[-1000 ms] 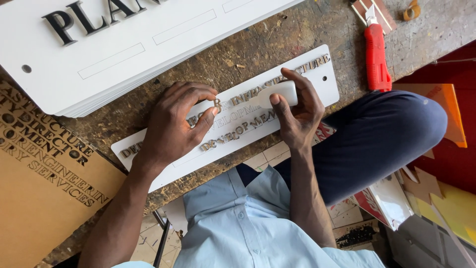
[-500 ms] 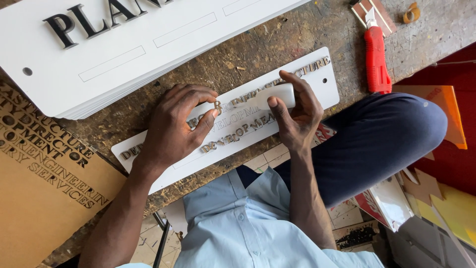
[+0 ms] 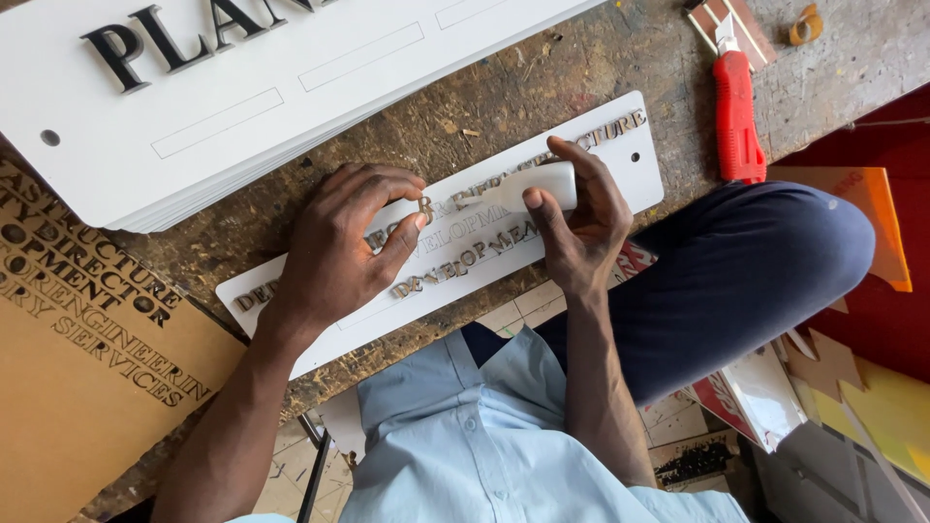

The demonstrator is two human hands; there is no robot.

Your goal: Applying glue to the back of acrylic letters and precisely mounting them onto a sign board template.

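Two bare hands work a narrow white plastic sign strip (image 3: 639, 155) lying on the scarred wooden table (image 3: 542, 87): the left hand (image 3: 339, 247) pinches a small metallic letter (image 3: 424, 206) at its fingers, little moved from a second ago, while the right hand (image 3: 576, 218) grips a white tube (image 3: 528, 186). Beyond lie a large white signboard (image 3: 291, 87) and a red utility knife (image 3: 736, 116).

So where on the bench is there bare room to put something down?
Bare worn bench wood shows between the stack of large white boards and the red utility knife, above the narrow white plaque. A smaller strip lies right of the knife. It is crowded around the plaque, where the left hand and right hand work.
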